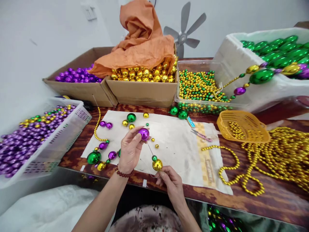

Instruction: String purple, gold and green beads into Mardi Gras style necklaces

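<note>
Between the thumb and fingers of my left hand [131,151] is a large shiny purple bead [144,134]. A thin needle [150,149] runs from near it down to a small green bead [154,158] and a big gold bead [157,165]. My right hand [170,182] pinches just below the gold bead, where a pale thread [146,166] loops away; the fingers hide the exact grip. Loose beads lie around on the white cloth [178,148], among them a green bead [131,117]. Left of my wrist rests a strung piece with a large green bead [94,158].
Cardboard boxes of purple beads [77,75] and gold beads [142,74] stand behind, partly under orange cloth [145,38]. A clear bin [201,103], a yellow basket [243,138] and gold bead strands [287,154] are to the right. Small scissors [201,135] lie on the cloth. A white basket [60,141] is left.
</note>
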`<action>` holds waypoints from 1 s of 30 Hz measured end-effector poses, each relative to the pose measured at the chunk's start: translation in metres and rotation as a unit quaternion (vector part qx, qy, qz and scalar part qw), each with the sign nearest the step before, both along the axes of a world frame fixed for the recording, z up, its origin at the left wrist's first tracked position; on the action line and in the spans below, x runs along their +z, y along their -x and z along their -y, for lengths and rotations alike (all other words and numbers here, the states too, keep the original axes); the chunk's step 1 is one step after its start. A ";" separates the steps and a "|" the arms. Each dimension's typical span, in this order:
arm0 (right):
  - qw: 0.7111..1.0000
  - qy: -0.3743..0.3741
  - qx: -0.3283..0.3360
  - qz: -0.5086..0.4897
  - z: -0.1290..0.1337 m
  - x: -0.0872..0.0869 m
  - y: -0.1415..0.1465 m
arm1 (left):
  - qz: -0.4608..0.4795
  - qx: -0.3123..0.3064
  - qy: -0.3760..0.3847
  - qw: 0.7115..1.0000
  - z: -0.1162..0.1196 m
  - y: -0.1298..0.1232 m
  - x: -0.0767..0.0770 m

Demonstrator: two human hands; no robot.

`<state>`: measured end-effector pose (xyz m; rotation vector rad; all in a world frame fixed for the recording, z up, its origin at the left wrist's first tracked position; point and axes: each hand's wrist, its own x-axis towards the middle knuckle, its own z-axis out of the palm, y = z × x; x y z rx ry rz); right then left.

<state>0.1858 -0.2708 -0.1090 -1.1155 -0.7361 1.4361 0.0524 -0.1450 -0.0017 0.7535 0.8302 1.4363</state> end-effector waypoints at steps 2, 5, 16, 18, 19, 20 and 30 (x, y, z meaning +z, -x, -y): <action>1.000 -0.006 -0.003 -0.001 -0.001 0.001 0.001 | 0.005 0.000 -0.004 1.000 0.003 -0.003 0.001; 1.000 -0.016 -0.007 -0.011 -0.003 0.004 0.003 | 0.005 0.002 -0.017 1.000 0.010 -0.009 0.001; 0.998 -0.034 -0.033 -0.045 -0.007 0.013 0.012 | -0.054 0.007 -0.069 0.996 0.027 -0.014 0.005; 0.998 -0.035 -0.032 -0.043 -0.006 0.013 0.013 | -0.055 0.010 -0.069 0.996 0.027 -0.014 0.005; 0.998 -0.035 -0.036 -0.043 -0.006 0.013 0.013 | -0.058 0.012 -0.072 0.996 0.028 -0.013 0.005; 0.998 -0.036 -0.041 -0.042 -0.006 0.013 0.013 | -0.064 0.013 -0.076 0.995 0.029 -0.013 0.005; 0.996 -0.047 -0.060 -0.043 -0.010 0.024 0.013 | -0.145 0.004 -0.072 0.987 0.040 -0.014 -0.002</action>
